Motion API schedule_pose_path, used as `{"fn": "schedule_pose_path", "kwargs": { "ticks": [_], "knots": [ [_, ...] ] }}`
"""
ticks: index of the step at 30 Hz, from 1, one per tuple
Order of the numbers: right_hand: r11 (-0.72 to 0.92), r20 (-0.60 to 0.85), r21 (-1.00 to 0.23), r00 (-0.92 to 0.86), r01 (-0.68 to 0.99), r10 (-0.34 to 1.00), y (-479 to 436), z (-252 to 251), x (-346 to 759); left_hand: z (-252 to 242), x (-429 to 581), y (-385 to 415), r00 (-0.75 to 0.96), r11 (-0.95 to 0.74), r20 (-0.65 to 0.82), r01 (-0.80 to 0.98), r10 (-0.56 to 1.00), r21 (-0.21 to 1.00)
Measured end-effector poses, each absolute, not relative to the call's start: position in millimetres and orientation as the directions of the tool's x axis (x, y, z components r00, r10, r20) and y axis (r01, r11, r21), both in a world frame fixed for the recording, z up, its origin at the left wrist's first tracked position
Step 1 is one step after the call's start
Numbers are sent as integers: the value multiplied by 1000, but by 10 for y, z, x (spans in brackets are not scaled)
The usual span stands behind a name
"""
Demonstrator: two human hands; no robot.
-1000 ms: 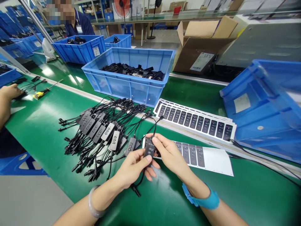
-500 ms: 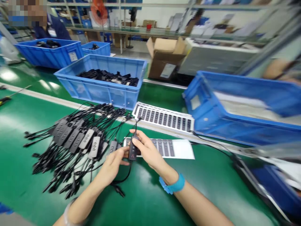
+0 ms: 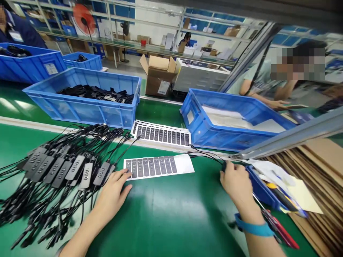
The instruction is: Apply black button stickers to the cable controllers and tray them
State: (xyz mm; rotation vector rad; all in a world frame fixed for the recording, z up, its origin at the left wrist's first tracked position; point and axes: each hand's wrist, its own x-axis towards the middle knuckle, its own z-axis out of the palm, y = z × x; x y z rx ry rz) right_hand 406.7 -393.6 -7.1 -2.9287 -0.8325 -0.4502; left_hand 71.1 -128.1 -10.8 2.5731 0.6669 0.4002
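The open left hand (image 3: 114, 189) rests at a white sheet of black rectangular labels (image 3: 152, 167), beside black corded inline switches (image 3: 66, 171) heaped within reach on the green table (image 3: 160, 221); the curled right hand (image 3: 235, 184) is at a thin black cable (image 3: 206, 156), grip unclear.

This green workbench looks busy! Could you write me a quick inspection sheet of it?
Surface: green workbench, glossy, with a pale strip along its far side.
Job's things: sheet of black labels by the left hand; stacked label sheets beyond it.
Clutter: blue tray holding tools, including a red-handled tool, at the right.
Grips: left hand open, fingertips at the sheet's corner; right hand curled at the thin black cable, hold unclear.
Cables: heap of black cables with control boxes at left; thin black cable running to the right hand.
Surroundings: blue crate of black parts, blue crate of white sheets, cardboard box, co-worker.
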Motion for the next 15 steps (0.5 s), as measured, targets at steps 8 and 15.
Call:
{"fn": "schedule_pose_path", "kwargs": {
  "ticks": [8,15],
  "knots": [
    [-382,207,-528,550,759,809,-3068,-139,3808,-116,750,-1366,886,-883,131,409,445,229],
    [-229,191,-750,535,621,823,-2850,-268,3756,-80,774,-1433,885,-882,94,435,456,179]
  ]
}}
